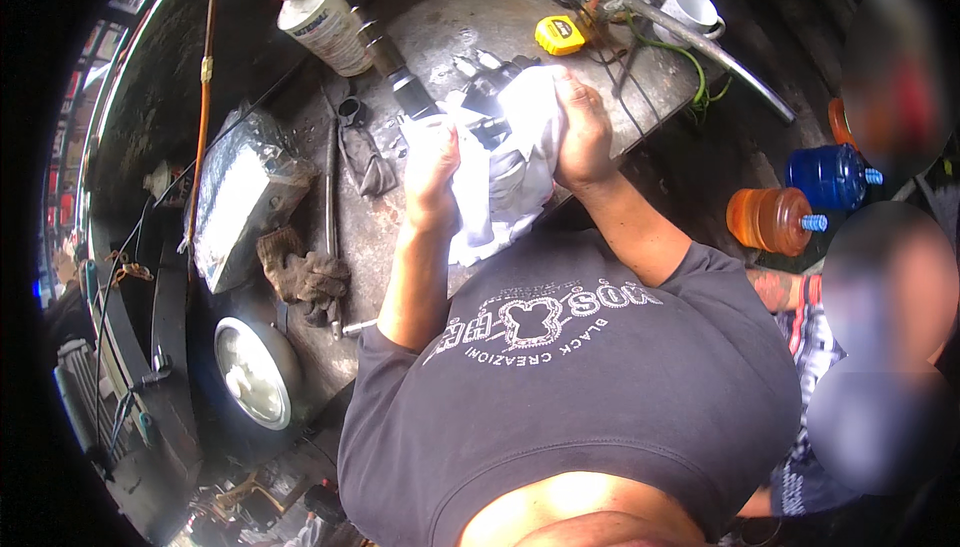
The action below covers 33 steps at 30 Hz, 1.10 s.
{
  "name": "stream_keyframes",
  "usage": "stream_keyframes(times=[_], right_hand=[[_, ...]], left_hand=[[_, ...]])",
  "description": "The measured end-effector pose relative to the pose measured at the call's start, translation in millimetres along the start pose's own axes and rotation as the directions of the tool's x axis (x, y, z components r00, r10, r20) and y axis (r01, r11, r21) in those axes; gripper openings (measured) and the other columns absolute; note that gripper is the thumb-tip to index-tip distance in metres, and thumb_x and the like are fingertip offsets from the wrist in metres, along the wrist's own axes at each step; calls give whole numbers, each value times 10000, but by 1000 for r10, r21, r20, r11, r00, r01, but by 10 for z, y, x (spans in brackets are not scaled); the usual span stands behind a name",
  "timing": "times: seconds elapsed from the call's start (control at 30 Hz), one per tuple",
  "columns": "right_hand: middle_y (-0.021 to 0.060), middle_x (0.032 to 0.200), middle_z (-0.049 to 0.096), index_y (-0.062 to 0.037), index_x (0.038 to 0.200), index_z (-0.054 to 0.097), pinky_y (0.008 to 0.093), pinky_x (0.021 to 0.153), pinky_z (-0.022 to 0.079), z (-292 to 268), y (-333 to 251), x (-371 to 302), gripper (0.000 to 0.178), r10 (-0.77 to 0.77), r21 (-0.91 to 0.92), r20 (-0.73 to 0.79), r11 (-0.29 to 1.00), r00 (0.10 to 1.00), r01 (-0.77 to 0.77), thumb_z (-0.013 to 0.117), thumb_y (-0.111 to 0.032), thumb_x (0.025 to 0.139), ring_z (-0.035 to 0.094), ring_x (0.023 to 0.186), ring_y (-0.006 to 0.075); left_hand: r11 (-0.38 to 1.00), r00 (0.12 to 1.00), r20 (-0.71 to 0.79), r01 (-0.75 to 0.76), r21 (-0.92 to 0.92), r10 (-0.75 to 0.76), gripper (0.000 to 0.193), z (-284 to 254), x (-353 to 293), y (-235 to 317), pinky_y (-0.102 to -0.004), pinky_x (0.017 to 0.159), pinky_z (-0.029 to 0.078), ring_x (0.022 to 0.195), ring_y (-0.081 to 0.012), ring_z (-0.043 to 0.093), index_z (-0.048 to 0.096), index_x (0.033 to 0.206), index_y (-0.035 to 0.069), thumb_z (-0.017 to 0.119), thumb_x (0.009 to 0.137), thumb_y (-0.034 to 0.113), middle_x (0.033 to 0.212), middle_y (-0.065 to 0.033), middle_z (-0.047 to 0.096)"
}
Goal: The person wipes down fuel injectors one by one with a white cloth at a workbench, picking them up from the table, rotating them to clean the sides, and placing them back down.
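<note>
A white cloth [500,177] is bunched between my two hands over the metal workbench [430,7]. My left hand [432,169] is closed on its left edge, and my right hand [585,132] grips its upper right side. Just beyond my left hand a dark, stepped cylindrical metal part [400,77] points away to the upper left; the cloth hides its near end, and whether my hand touches it I cannot tell. More dark metal pieces [490,82] show beside the cloth's far edge, their kind unclear.
A white can with a red cap [325,27], a yellow tape measure [560,35] and a white mug [690,15] stand farther back. At left lie a long bar [332,177], work gloves [300,272] and a plastic-wrapped box [245,197]. Water jugs [770,222] and people are at right.
</note>
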State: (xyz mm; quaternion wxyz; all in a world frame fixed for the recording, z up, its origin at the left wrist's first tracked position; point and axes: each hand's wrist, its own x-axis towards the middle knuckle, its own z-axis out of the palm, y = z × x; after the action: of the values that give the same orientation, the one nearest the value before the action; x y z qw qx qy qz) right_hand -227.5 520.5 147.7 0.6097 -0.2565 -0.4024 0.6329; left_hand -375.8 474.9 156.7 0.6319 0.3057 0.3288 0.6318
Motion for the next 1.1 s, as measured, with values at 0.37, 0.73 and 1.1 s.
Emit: stream_keyframes(times=[0.37, 0.73, 1.1], right_hand=[[69, 660, 524, 18, 760, 541, 278, 583, 400, 89, 79, -308, 243, 16, -518, 284, 844, 959, 139, 467, -184, 873, 467, 628, 97], [183, 843, 601, 17, 921, 573, 364, 643, 450, 50, -19, -789, 298, 45, -672, 201, 733, 979, 104, 614, -241, 778, 583, 736, 310], [131, 931, 631, -2, 1089, 558, 303, 729, 508, -1046, -20, -1505, 395, 40, -752, -209, 633, 977, -187, 665, -97, 722, 616, 804, 190]], left_hand=[[865, 994, -19, -88, 494, 111, 109, -373, -308, -59, -198, 565, 293, 634, -57, 402, 543, 832, 53, 544, 878, 151, 709, 42, 469], [867, 980, 80, -198, 457, 181, 413, -1259, -439, -221, -351, 856, 390, 931, -218, 496, 440, 1129, -24, 562, 858, 263, 1006, -119, 511], [886, 849, -405, -145, 440, 339, 461, -1006, -413, -2, -450, 875, 442, 1023, -271, 498, 439, 1144, 46, 470, 897, 434, 1153, -137, 472]])
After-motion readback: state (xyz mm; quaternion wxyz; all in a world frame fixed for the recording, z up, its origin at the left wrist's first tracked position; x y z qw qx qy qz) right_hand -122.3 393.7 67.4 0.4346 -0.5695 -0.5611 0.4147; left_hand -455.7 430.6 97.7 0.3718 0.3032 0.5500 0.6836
